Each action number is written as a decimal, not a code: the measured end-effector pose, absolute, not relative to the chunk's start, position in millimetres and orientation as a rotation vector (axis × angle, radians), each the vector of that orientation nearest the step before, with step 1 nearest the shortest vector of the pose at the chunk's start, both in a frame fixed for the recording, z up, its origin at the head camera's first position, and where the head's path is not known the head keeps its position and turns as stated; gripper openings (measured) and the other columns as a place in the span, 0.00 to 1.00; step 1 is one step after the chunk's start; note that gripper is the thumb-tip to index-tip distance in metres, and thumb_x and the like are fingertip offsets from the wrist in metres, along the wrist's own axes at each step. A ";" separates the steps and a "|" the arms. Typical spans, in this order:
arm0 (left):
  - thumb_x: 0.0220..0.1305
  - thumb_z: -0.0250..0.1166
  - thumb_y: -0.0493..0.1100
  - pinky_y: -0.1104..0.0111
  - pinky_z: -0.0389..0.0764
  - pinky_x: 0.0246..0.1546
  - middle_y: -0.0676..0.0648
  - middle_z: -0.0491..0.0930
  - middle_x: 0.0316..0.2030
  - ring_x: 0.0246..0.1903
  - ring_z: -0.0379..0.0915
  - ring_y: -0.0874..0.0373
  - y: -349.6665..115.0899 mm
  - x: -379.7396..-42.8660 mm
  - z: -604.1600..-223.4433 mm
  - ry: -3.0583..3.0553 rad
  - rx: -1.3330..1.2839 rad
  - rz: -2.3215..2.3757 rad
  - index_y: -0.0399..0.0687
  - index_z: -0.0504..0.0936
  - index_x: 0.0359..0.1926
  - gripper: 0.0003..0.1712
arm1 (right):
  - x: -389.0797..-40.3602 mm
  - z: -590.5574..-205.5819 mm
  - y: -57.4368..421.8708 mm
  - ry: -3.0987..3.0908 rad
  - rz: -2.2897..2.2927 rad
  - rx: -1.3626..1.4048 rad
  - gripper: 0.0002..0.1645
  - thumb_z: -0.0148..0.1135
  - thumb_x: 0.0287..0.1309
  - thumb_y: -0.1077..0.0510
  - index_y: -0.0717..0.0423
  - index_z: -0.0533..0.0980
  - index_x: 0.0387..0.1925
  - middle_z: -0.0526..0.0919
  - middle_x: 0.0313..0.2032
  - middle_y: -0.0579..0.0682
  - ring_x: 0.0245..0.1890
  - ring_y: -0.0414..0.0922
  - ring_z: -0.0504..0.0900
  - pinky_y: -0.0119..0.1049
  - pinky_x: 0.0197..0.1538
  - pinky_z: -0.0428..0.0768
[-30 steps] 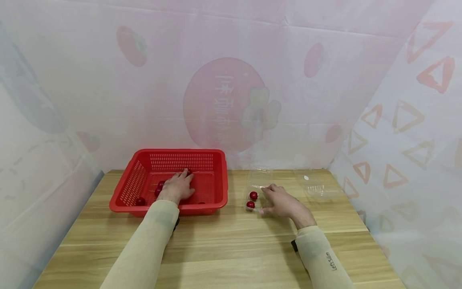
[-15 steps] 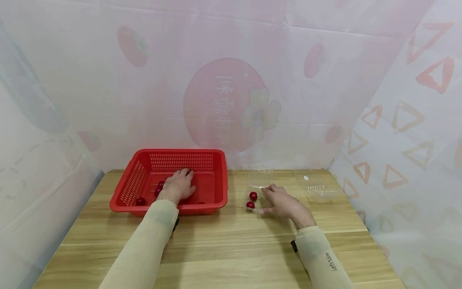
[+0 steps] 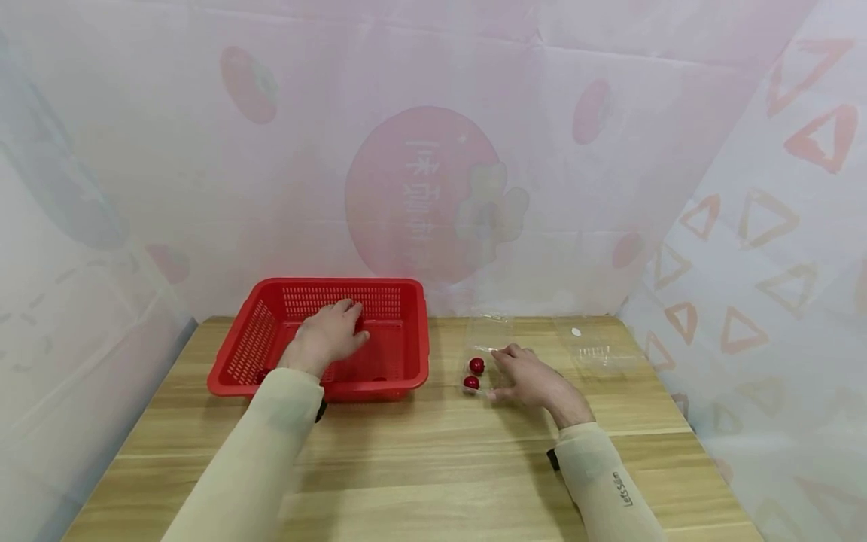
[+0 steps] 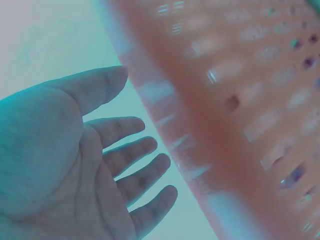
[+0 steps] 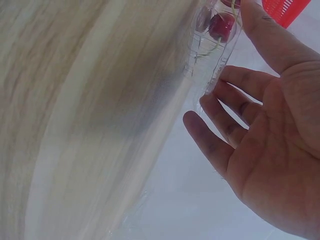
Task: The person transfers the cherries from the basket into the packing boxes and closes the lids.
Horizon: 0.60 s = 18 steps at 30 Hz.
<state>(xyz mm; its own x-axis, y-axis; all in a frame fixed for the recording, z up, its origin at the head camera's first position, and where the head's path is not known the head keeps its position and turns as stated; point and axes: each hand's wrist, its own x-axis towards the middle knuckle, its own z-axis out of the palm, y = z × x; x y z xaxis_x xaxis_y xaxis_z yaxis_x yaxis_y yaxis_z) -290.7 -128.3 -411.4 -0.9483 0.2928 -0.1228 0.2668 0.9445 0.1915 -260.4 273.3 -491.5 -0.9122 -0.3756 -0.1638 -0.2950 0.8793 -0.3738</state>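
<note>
My left hand (image 3: 325,339) is over the red plastic basket (image 3: 421,331), fingers loosely extended; in the left wrist view its open palm (image 4: 55,150) holds nothing. A few cherries in the basket show only in part, one cherry (image 3: 263,373) beside the left wrist; others are hidden under the arm. My right hand (image 3: 531,380) holds the right end of a clear plastic box (image 3: 482,348), thumb at its front corner and fingertips at its back. Inside that box lie two cherries, a back cherry (image 3: 477,365) and a front cherry (image 3: 471,383). In the right wrist view, a cherry (image 5: 221,26) with its stem shows through the clear wall.
The box's transparent lid (image 3: 491,330) stands folded back behind it. Another clear plastic container (image 3: 596,354) with a white sticker lies at the back right of the wooden table (image 3: 406,467). A printed backdrop (image 3: 305,188) rises right behind the table, with side panels left and right.
My left hand has lifted from the basket's floor and shifted slightly left, now covering more of the cherries. The right hand and the box have stayed in place.
</note>
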 end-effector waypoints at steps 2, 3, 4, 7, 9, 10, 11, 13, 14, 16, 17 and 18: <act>0.90 0.64 0.51 0.33 0.71 0.88 0.25 0.63 0.89 0.88 0.62 0.24 -130.6 -294.3 -403.3 2.924 0.435 0.255 0.31 0.66 0.89 0.41 | -260.4 -491.5 273.1 2.818 -0.509 -0.503 0.58 0.83 0.73 0.43 0.65 0.65 0.90 0.73 0.84 0.68 0.86 0.73 0.71 0.70 0.88 0.73; 0.90 0.63 0.52 0.33 0.71 0.88 0.25 0.63 0.89 0.88 0.62 0.24 -132.3 -297.2 -400.4 2.907 0.435 0.253 0.31 0.67 0.89 0.41 | -260.4 -491.4 272.9 2.817 -0.513 -0.498 0.58 0.83 0.73 0.43 0.64 0.66 0.90 0.73 0.84 0.68 0.86 0.73 0.70 0.70 0.88 0.73; 0.90 0.63 0.52 0.33 0.71 0.88 0.25 0.64 0.89 0.88 0.62 0.24 -133.8 -300.0 -397.6 2.887 0.430 0.250 0.32 0.67 0.89 0.40 | -260.4 -491.4 272.7 2.814 -0.517 -0.493 0.58 0.83 0.73 0.43 0.64 0.65 0.90 0.73 0.84 0.68 0.86 0.73 0.70 0.70 0.88 0.73; 0.90 0.63 0.52 0.33 0.70 0.89 0.26 0.64 0.89 0.89 0.62 0.25 -136.9 -309.8 -392.9 2.821 0.418 0.243 0.33 0.68 0.89 0.40 | -260.4 -491.1 272.8 2.811 -0.517 -0.489 0.58 0.83 0.73 0.43 0.64 0.65 0.90 0.73 0.84 0.68 0.87 0.72 0.70 0.70 0.88 0.73; 0.90 0.63 0.52 0.32 0.69 0.89 0.27 0.64 0.89 0.90 0.60 0.25 -138.5 -317.4 -392.5 2.779 0.410 0.258 0.34 0.68 0.89 0.40 | -260.4 -490.6 272.6 2.813 -0.512 -0.493 0.58 0.83 0.73 0.43 0.64 0.65 0.90 0.73 0.84 0.68 0.86 0.72 0.70 0.70 0.88 0.73; 0.90 0.63 0.52 0.32 0.68 0.90 0.27 0.64 0.89 0.90 0.60 0.26 -138.8 -320.8 -392.7 2.760 0.408 0.261 0.34 0.68 0.89 0.40 | -260.4 -490.4 272.5 2.813 -0.511 -0.493 0.58 0.83 0.73 0.44 0.65 0.65 0.90 0.73 0.84 0.67 0.86 0.72 0.71 0.70 0.88 0.73; 0.90 0.64 0.52 0.32 0.67 0.90 0.27 0.64 0.89 0.90 0.59 0.26 -139.1 -324.2 -392.9 2.743 0.406 0.262 0.35 0.68 0.89 0.40 | -260.4 -490.2 272.4 2.815 -0.508 -0.495 0.58 0.83 0.73 0.44 0.65 0.66 0.90 0.73 0.84 0.67 0.85 0.71 0.71 0.69 0.88 0.74; 0.90 0.63 0.52 0.33 0.67 0.91 0.28 0.65 0.89 0.90 0.59 0.27 -139.4 -331.5 -394.1 2.714 0.400 0.263 0.36 0.68 0.89 0.40 | -260.4 -490.0 272.3 2.819 -0.501 -0.497 0.58 0.83 0.73 0.43 0.65 0.66 0.89 0.74 0.84 0.67 0.85 0.71 0.71 0.70 0.87 0.74; 0.90 0.63 0.52 0.32 0.67 0.91 0.28 0.65 0.90 0.91 0.59 0.27 -139.4 -335.0 -394.6 2.700 0.392 0.262 0.36 0.68 0.89 0.39 | -260.5 -490.1 272.3 2.821 -0.498 -0.496 0.57 0.83 0.73 0.43 0.64 0.66 0.89 0.74 0.84 0.67 0.85 0.71 0.71 0.70 0.87 0.74; 0.90 0.63 0.52 0.32 0.68 0.90 0.30 0.65 0.90 0.90 0.60 0.28 -138.9 -341.9 -397.0 2.674 0.385 0.233 0.39 0.68 0.90 0.39 | -260.5 -490.5 272.3 2.822 -0.498 -0.493 0.57 0.83 0.73 0.43 0.64 0.67 0.89 0.74 0.84 0.67 0.86 0.72 0.71 0.70 0.88 0.74; 0.90 0.62 0.52 0.32 0.68 0.90 0.30 0.65 0.90 0.90 0.60 0.29 -138.6 -345.5 -398.5 2.661 0.383 0.218 0.40 0.68 0.90 0.39 | -260.5 -490.8 272.4 2.823 -0.496 -0.493 0.57 0.83 0.73 0.43 0.64 0.67 0.89 0.74 0.83 0.67 0.86 0.72 0.71 0.70 0.88 0.74; 0.91 0.62 0.52 0.32 0.69 0.89 0.31 0.65 0.90 0.90 0.61 0.29 -137.9 -349.3 -400.6 2.646 0.381 0.205 0.40 0.68 0.90 0.38 | -260.5 -491.0 272.4 2.823 -0.498 -0.491 0.57 0.83 0.73 0.43 0.64 0.67 0.89 0.74 0.83 0.66 0.86 0.72 0.71 0.70 0.88 0.74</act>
<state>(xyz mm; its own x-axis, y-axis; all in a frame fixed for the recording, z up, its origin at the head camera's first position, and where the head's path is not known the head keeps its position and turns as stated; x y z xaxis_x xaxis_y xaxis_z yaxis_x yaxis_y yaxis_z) -349.3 -137.9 -400.6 -0.8577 0.2995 -0.4179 0.2317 0.9508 0.2059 -260.5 272.4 -491.0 -0.9167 -0.3629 -0.1674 -0.2837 0.8859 -0.3669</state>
